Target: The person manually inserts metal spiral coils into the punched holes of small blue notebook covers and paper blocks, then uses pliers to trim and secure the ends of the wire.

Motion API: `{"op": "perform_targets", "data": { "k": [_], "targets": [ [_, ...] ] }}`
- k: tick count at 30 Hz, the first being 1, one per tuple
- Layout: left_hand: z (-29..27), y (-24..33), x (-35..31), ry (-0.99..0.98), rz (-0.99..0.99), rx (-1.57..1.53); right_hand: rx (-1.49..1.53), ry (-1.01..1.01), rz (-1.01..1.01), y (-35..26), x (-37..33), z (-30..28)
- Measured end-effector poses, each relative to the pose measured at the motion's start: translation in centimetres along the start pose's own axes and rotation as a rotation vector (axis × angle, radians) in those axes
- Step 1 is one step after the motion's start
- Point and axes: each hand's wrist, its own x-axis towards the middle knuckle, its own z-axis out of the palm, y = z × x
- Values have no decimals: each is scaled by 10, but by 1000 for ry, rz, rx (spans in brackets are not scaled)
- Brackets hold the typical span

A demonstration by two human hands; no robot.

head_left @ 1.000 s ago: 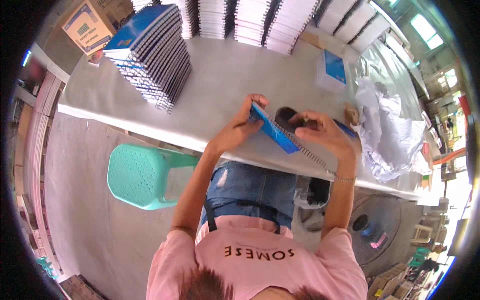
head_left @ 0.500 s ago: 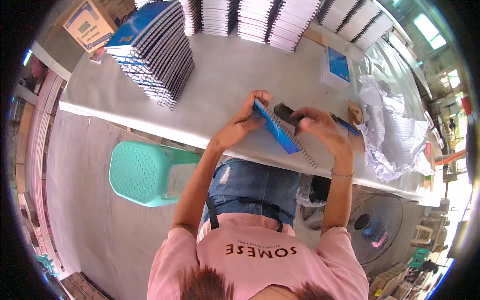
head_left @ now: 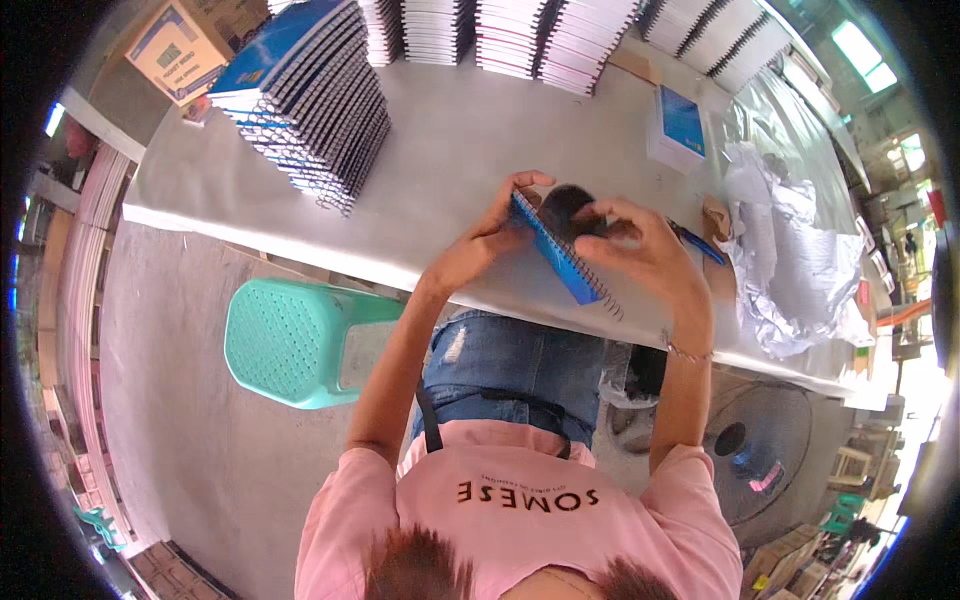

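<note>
My left hand point(head_left: 480, 250) pinches the top corner of a thin blue-covered, wire-spiral notebook point(head_left: 558, 250), held tilted above the near edge of the grey table point(head_left: 450, 150). My right hand point(head_left: 645, 250) closes on a dark tool at its spine. It's light and bendy; I'd grip by the covers, since the coil looks easily deformed.

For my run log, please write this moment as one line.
left hand: holds blue spiral notebook | right hand: at its wire spiral, grips dark tool | table: notebook stacks

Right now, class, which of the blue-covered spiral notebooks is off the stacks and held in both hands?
The blue spiral notebook at the table's near edge: left hand and right hand grip it, while the others sit in stacks behind.
</note>
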Motion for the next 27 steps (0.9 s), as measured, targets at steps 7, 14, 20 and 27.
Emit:
{"op": "perform_targets", "data": {
  "k": [7, 14, 20, 27],
  "targets": [
    [20, -8, 2, 230, 84, 272, -436, 610, -187, 51, 11, -13],
    [42, 2, -5, 390, 43, 281, -933, 882, 300, 124, -51, -29],
    [29, -9, -1, 418, 113, 354, -556, 1046, -21, 100, -51, -12],
    [31, -1, -4, 433, 46, 319, -605, 782, -397, 26, -40, 80]
  ]
}}
